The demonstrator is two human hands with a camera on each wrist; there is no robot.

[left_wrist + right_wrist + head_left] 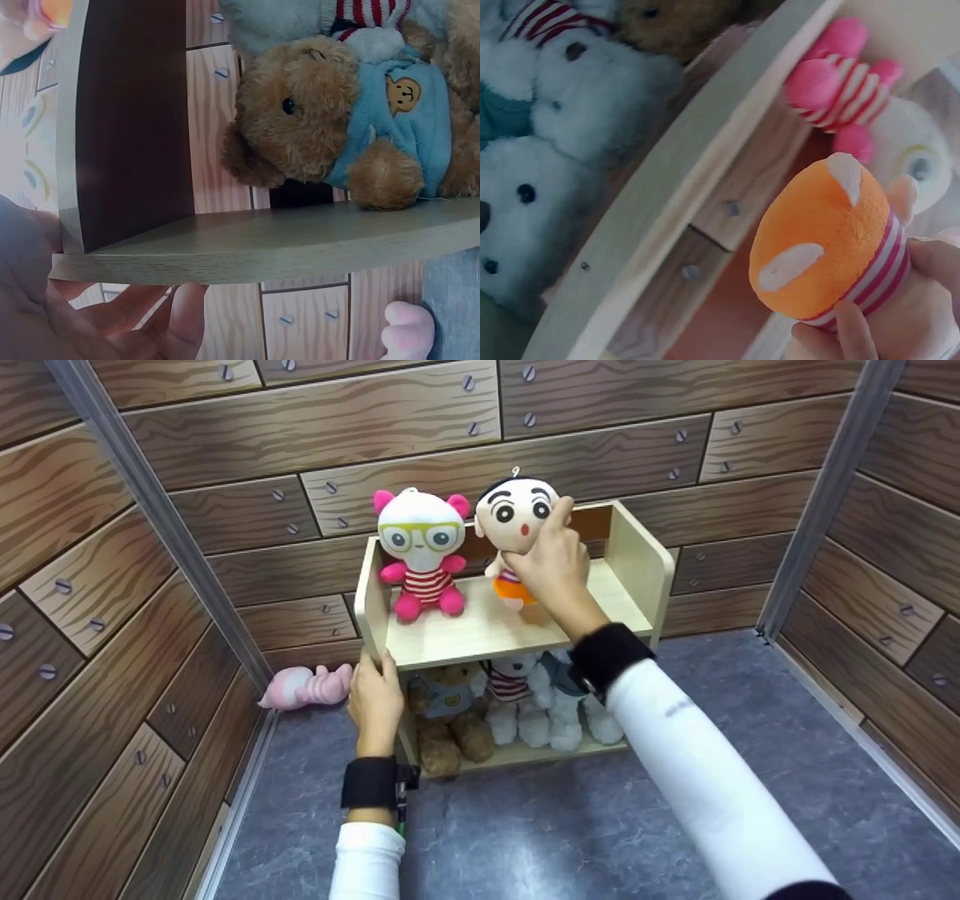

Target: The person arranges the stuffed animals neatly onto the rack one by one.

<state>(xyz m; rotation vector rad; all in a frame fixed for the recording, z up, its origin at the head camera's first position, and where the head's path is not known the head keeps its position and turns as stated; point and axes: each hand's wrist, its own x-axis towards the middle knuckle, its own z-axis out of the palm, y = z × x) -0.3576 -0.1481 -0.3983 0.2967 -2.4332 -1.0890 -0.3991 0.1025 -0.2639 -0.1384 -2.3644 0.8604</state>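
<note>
My right hand (555, 566) grips a plush boy doll (510, 529) by its body, over the right part of the upper shelf. In the right wrist view the doll's orange bottom (817, 232) and striped shirt show, the fingers around its middle. My left hand (377, 701) holds the front edge of the wooden shelf unit's (450, 645) left side panel; in the left wrist view the fingers (187, 319) lie along its outer face. On the upper shelf, at the left, a pink and white plush panda (425, 555) with yellow glasses sits upright.
On the lower shelf sit a brown teddy bear (450, 705) in a blue shirt and white plush toys (517, 712). A pink plush toy (307, 688) lies on the grey floor (540, 832), left of the unit. Wood-patterned walls (397, 412) stand behind and at both sides.
</note>
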